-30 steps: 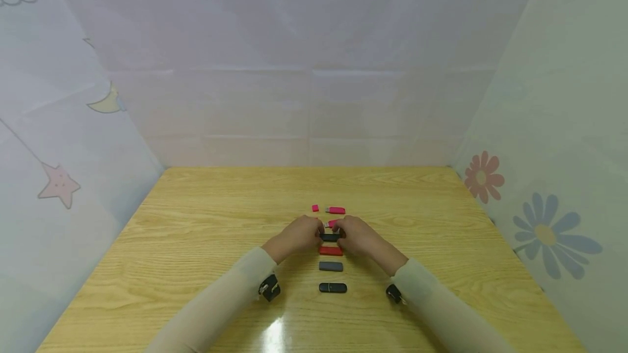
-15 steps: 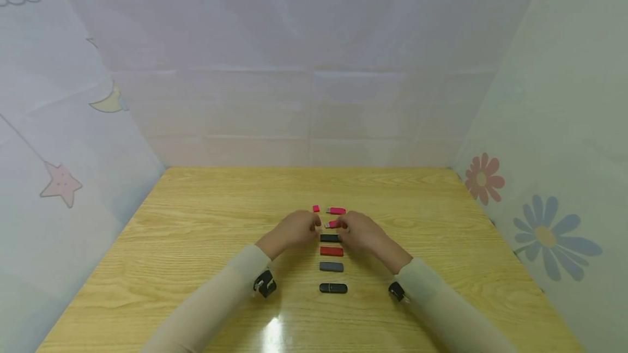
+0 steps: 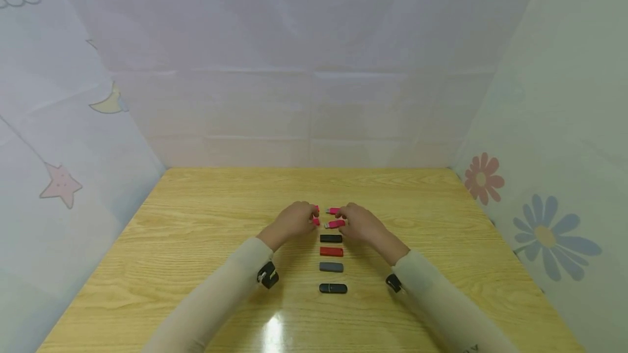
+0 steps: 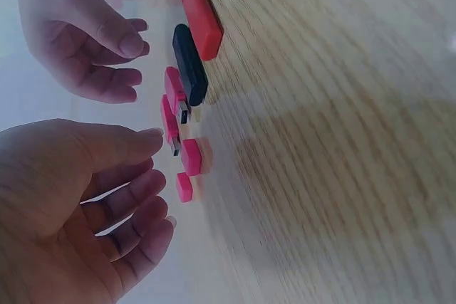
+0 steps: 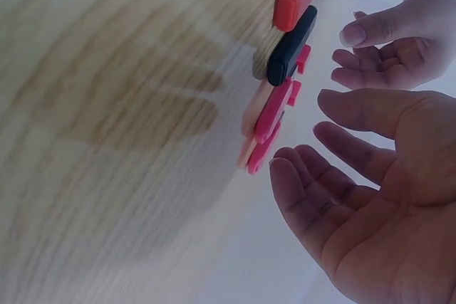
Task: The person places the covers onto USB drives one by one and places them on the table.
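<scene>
Two uncapped pink USB sticks lie at the far end of a column, the nearer stick (image 3: 336, 224) and the farther stick (image 3: 333, 211), their metal plugs pointing left. Their loose pink caps, the nearer cap (image 4: 190, 157) and the farther cap (image 4: 184, 187), lie left of the plugs. My left hand (image 3: 293, 219) hovers beside the caps, fingers relaxed and holding nothing. Over the right ends of the pink sticks is my right hand (image 3: 364, 223), its fingers loosely bent; the right wrist view shows a gap between them and the sticks. A black USB stick (image 3: 331, 238) lies just nearer.
Closer to me the column continues with a red USB stick (image 3: 331, 251), a grey one (image 3: 331, 267) and a black banded one (image 3: 333, 288). They lie on a wooden table (image 3: 196, 200), with pale cloth walls (image 3: 309, 97) behind and at both sides.
Both hands have moved away from the black stick, farther across the table to the pink sticks and caps. The black stick has stayed in the column.
</scene>
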Demonstrator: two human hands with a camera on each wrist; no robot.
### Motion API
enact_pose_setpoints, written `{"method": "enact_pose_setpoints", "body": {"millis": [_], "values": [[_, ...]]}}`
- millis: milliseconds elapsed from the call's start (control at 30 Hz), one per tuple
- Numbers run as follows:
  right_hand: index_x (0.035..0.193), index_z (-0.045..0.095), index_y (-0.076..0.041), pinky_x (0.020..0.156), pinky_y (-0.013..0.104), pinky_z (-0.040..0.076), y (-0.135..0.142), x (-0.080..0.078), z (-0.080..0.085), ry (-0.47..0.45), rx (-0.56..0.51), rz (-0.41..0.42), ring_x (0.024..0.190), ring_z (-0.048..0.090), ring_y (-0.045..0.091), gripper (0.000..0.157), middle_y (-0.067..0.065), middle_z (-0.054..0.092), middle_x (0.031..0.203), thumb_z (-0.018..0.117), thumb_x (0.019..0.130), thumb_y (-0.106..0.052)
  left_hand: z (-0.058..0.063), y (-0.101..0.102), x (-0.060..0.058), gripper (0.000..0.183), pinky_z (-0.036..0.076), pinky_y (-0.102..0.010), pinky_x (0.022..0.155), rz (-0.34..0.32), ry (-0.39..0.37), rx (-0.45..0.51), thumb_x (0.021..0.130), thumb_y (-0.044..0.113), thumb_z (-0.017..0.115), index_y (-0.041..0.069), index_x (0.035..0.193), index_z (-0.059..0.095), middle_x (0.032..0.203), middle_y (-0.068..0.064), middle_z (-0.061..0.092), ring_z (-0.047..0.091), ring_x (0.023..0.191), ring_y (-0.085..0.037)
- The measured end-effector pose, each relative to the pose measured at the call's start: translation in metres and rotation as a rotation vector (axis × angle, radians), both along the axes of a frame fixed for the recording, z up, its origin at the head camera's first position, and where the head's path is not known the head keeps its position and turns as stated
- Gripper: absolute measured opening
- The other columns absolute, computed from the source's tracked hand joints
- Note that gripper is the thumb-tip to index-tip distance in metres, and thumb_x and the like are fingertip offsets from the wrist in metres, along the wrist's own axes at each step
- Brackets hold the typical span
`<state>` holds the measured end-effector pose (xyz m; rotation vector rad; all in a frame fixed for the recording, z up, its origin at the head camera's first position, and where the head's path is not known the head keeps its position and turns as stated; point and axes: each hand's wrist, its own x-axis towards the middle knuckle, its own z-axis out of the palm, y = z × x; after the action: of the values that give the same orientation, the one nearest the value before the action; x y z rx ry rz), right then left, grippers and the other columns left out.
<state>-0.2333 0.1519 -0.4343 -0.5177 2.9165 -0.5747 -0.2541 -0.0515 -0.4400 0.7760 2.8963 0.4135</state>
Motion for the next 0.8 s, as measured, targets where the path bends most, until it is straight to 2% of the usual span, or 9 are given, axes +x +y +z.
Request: {"method": "enact_pose_setpoints", "body": {"millis": [200,367,533,800], "values": [[0.118,0.071,-0.006,0.092,0.044,0.054,-0.002,-0.007,-0.004,-0.008,0.035,0.000,0.098,0.062,0.024,0.028,0.011,0.065,0.115,0.074,0.091,-0.013,-0.001,0.003,-0.004,0.027,0.055,-0.038,0.085,0.035,-0.037,-0.014,0.094,0.015,0.072,0.006,0.120,0.070,0.108,-0.008,0.071,0.067,0.098,-0.023],[0.119,0.071,-0.006,0.095,0.045,0.053,-0.002,-0.013,-0.010,0.009,0.072,0.014,0.104,0.063,0.027,0.028,0.010,0.064,0.115,0.073,0.092,-0.012,-0.006,0.004,-0.009,0.027,0.055,-0.037,0.087,0.048,-0.054,-0.013,0.094,0.015,0.072,0.006,0.120,0.070,0.111,-0.008,0.071,0.067,0.100,-0.023],[0.118,0.071,-0.005,0.092,0.044,0.053,-0.001,-0.017,-0.016,0.004,0.065,0.019,0.099,0.062,0.025,0.026,0.009,0.064,0.111,0.071,0.092,-0.009,-0.010,0.004,-0.013,0.028,0.055,-0.037,0.090,0.033,-0.056,-0.015,0.095,0.016,0.072,0.007,0.121,0.070,0.113,-0.008,0.071,0.067,0.102,-0.023],[0.115,0.072,-0.005,0.088,0.042,0.053,-0.003,-0.020,-0.019,0.010,0.065,0.033,0.092,0.060,0.023,0.024,0.008,0.064,0.107,0.071,0.091,-0.006,-0.012,0.005,-0.013,0.025,0.055,-0.039,0.090,0.040,-0.053,-0.012,0.095,0.014,0.071,0.006,0.119,0.071,0.113,-0.009,0.071,0.067,0.103,-0.024]]}}
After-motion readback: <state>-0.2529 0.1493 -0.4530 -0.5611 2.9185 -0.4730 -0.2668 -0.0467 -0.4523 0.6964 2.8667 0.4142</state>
